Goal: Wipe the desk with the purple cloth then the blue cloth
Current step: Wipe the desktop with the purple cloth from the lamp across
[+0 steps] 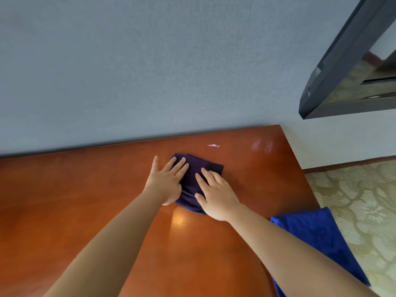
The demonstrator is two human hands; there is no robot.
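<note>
Grey wall (pixel 150 71) behind. Dark-framed screen (pixel 351 67) upper right, tilted in view. Patterned carpet (pixel 360 200) at right. Small pink scrap (pixel 213 145) and crumbs (pixel 188 217) — both lying loose.

Grey-blue wall (pixel 150 71), patterned beige carpet (pixel 360 196), dark-framed screen (pixel 342 82) at upper right.

A: What does the person wear?

B: Nothing on the 2 forearms; both are bare from the lower edge of the frame to the wrists.

A: Any rings, watch or gloves?

B: The left hand (pixel 166 183) and right hand (pixel 216 195) are bare too, with short nails.
</note>
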